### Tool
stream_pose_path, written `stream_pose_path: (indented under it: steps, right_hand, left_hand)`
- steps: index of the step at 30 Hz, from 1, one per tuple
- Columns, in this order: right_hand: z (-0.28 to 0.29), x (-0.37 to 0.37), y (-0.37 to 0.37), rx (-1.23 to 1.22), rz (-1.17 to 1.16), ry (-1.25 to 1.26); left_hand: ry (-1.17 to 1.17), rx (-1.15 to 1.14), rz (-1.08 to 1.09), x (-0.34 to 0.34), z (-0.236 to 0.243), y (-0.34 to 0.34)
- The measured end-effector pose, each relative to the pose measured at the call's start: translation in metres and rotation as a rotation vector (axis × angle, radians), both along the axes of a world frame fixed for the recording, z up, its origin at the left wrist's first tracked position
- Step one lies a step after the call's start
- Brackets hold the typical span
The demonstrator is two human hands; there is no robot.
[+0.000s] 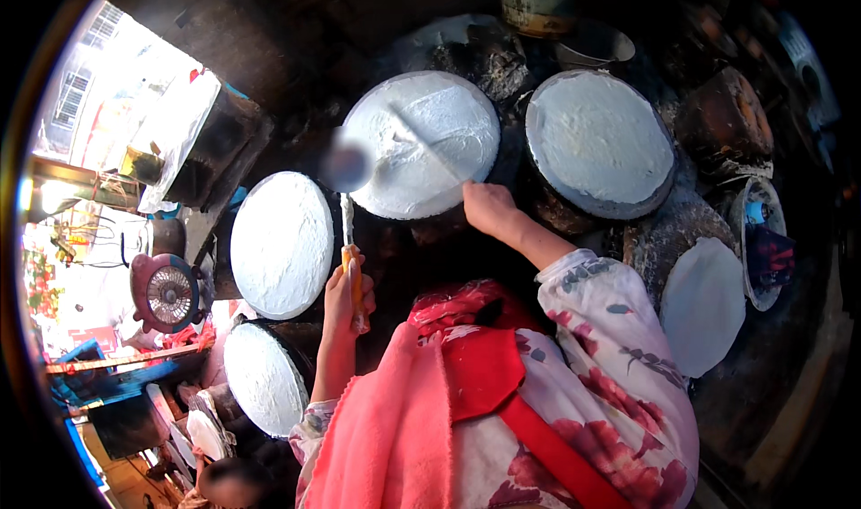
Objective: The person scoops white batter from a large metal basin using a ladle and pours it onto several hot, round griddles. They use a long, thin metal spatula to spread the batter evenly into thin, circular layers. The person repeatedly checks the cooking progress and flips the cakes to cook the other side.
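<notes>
A round griddle coated with white batter (448, 119) lies ahead of me; the batter is ridged and uneven. My right hand (490, 208) is closed at its near right edge on a thin stick (421, 141), which slants across the batter. To the left, my left hand (350, 287) grips an orange-handled tool (357, 280) upright, its narrow, batter-smeared metal shaft (348, 217) pointing away from me. A blurred grey patch hides its far end. More batter-covered griddles sit at the right (601, 141), left (282, 244) and lower left (265, 379).
A pale round sheet (704, 307) rests at the right, beside a basin (760, 240) holding blue and dark items. A bucket (538, 2) and a bowl (596, 44) stand at the back. A small fan (169, 294) is at the left; a person (233, 484) shows at lower left.
</notes>
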State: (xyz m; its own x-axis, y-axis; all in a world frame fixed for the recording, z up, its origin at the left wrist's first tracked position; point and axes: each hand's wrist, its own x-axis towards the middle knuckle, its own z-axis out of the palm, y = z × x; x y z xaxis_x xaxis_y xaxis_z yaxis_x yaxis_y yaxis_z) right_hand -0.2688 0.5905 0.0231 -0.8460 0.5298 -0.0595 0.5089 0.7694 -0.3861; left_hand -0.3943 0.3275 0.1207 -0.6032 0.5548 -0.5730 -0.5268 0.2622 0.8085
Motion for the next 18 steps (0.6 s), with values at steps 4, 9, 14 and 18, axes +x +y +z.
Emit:
stream_pose_path:
  steps: [4, 9, 14, 18]
  right_hand:
    - [0.003, -0.003, 0.035, -0.003, -0.154, 0.001]
    - [0.005, -0.008, 0.054, -0.058, 0.023, -0.138]
    - [0.012, -0.011, 0.045, 0.009, 0.035, -0.038]
    - [0.001, -0.010, 0.082, -0.013, -0.073, -0.028]
  left_hand:
    - [0.003, -0.012, 0.016, 0.000, -0.005, -0.006]
    - [0.016, -0.027, 0.027, 0.001, 0.002, 0.000]
    - [0.018, -0.048, 0.004, -0.003, 0.001, -0.004]
    - [0.052, -0.073, -0.002, -0.006, 0.002, -0.006]
